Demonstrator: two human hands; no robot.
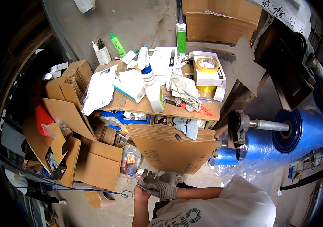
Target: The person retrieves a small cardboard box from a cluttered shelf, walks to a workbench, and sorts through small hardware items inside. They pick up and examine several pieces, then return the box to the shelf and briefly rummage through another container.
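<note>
Both my hands wear grey striped work gloves and meet low in front of my body. My left hand [148, 176] points away from me, its gloved fingers stretched out and somewhat apart, holding nothing. Across its wrist lies my right hand [163, 190], coming in from the right. Its fingers are closed round the cuff of the left glove, where the bare left forearm [141, 200] begins. Just beyond the hands is a clear plastic bag [131, 160] of small items on the floor, beside a stack of flat cardboard [171, 147] leaning against the cluttered bench.
The bench holds a spray bottle [153, 89], a rag [186, 90], a sealant tube [181, 39], a tape roll [207, 65] and papers [100, 89]. Open cardboard boxes [98, 160] stand left. Rolls of blue film [271, 138] sit on metal shafts at right.
</note>
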